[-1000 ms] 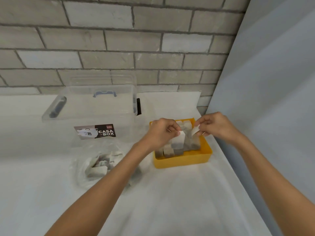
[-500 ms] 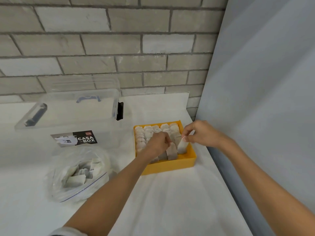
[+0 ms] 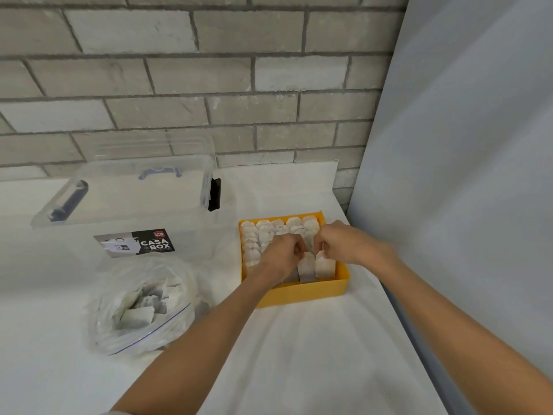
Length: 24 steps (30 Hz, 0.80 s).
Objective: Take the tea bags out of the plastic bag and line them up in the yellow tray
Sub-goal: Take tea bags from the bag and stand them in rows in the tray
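Grey brick wall (image 3: pixel 179 85) behind, pale grey panel (image 3: pixel 463 175) to the right, and a white cloth-covered bench (image 3: pixel 299 354) carrying all items.

Rectangular yellow plastic tray (image 3: pixel 302 293) sits near the bench's right edge. Its far part holds rows of upright white paper tea bags (image 3: pixel 266 232), packed side by side in several columns; I cannot count them exactly.

My left hand (image 3: pixel 282 256) is over the tray's near end, fingers curled, pinching the top of a standing tea bag (image 3: pixel 306 268). My right hand (image 3: pixel 341 245) is just beside it, fingers likewise curled, pinching the top of the neighbouring tea bag (image 3: pixel 325 266) by the tray's right wall. Both bags stand in the near row, touching each other.

Clear zip-top plastic bag (image 3: pixel 179 283) lies on the bench left of the tray, apart from it, with a loose heap of unsorted tea bags (image 3: pixel 137 314) inside. Clear plastic storage box (image 3: pixel 134 199) with a black label stands behind the bag.

Assessment: the tray looks mostly filled, with the near row now being set. The heap in the bag is left to move, and I doubt the tray has room for all of it.
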Each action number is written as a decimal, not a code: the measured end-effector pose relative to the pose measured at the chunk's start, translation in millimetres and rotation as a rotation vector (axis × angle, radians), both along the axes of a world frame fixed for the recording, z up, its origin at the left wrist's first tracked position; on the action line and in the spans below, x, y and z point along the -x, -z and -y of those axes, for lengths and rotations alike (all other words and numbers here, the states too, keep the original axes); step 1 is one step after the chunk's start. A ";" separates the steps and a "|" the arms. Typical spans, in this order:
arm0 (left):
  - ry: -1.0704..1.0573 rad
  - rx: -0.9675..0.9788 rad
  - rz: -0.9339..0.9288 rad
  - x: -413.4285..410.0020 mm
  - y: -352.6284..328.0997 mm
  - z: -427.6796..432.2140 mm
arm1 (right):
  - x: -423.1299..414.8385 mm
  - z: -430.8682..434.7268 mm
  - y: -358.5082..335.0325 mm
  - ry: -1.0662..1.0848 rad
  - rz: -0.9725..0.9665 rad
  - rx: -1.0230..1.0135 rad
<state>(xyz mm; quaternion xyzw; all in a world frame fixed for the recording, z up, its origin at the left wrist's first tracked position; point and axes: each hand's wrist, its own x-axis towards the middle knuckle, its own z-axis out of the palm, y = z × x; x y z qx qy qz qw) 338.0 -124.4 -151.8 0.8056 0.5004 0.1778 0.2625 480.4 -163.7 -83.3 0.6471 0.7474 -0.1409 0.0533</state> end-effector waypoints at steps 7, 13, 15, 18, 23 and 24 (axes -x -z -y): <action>-0.011 -0.031 -0.010 0.5 0.4 0.8 | 11.4 -3.3 7.1 -0.034 0.287 -0.135; -0.031 -0.040 0.005 -1.6 -0.9 2.8 | 11.5 -6.8 18.2 -0.026 0.322 -0.217; -0.029 -0.043 0.012 -1.8 -2.0 3.5 | 10.9 -7.0 19.1 -0.027 0.329 -0.248; -0.033 -0.046 0.009 -1.3 0.3 3.3 | 10.1 -5.6 21.1 -0.039 0.336 -0.270; -0.066 -0.095 -0.017 1.8 1.0 6.6 | 7.0 -1.5 20.0 -0.016 0.234 -0.321; -0.072 -0.107 -0.007 4.3 -1.5 7.6 | 6.0 0.0 17.1 -0.004 0.200 -0.335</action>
